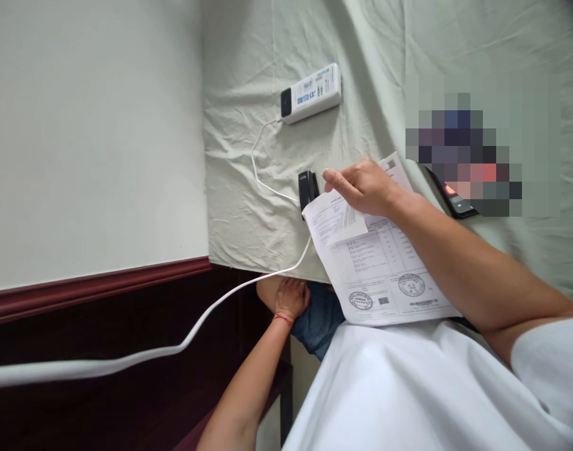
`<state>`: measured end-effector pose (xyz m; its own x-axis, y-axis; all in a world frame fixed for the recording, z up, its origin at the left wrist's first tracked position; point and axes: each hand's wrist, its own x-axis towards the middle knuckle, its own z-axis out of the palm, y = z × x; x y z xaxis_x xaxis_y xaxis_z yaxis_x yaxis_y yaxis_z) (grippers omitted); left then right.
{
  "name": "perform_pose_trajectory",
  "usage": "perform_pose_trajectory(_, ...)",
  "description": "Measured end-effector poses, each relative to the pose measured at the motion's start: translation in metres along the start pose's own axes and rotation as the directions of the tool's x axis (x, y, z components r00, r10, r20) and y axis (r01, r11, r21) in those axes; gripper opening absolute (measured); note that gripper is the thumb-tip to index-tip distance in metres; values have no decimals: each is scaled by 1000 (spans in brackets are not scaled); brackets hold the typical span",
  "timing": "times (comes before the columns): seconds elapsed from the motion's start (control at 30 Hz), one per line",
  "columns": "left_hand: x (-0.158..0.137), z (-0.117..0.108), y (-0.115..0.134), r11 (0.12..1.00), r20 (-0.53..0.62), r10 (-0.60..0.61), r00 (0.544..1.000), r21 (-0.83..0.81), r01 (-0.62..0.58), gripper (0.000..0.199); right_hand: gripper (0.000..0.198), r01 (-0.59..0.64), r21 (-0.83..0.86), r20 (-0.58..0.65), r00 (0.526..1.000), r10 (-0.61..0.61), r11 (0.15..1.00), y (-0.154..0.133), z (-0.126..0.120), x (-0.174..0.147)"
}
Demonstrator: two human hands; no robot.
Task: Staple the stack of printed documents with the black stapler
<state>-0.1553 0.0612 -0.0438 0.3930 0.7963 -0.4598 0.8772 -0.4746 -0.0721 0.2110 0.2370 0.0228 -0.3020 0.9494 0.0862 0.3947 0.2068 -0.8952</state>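
Near the centre of the frame the right hand [361, 186] lies on a stack of printed papers [384, 269], fingers curled and pinching the folded-over top sheet [335, 219] at its upper edge. The papers spread from the middle of the frame down toward the lower centre, resting partly on the pale green bedsheet [248, 188] and partly on the person's white shirt [384, 388]; two round stamps show near their lower edge. Just left of the fingertips, touching the corner of the top sheet, stands a small black device [307, 186]. Below it, in the lower centre, the left hand [292, 297], a red string around its wrist, rests closed over the knee, against blue fabric [321, 319]. A white power bank [310, 93] lies on the sheet in the upper centre, and a thin white cable [262, 175] runs from it toward the black device. A thicker white cord [126, 360] sweeps from the papers to the left edge of the frame. A dark phone [458, 200] lies right of the right wrist.
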Motion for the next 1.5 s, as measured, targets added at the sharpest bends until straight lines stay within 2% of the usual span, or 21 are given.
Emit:
perform_pose_trajectory(0.53, -2, 4, -2, 1000, -29, -2, 1000, 3, 2, 18, 84, -56, 10, 73, 996, 55, 998, -2, 0, 1)
perform_pose_trajectory(0.83, -1, 3, -2, 1000, -33, 9, 999, 5, -9, 19, 85, -81, -5, 71, 994, 81, 997, 1, 2, 0)
perform_pose_trajectory(1.3, -1, 3, -1, 1000, -28, -5, 1000, 4, 5, 20, 80, -80, -38, 98, 992, 83, 996, -3, 1, 0)
perform_pose_trajectory(1.5, -2, 2, -1, 1000, -27, -11, 1000, -15, 10, 19, 76, -41, -27, 105, 993, 43, 999, -1, 3, 0)
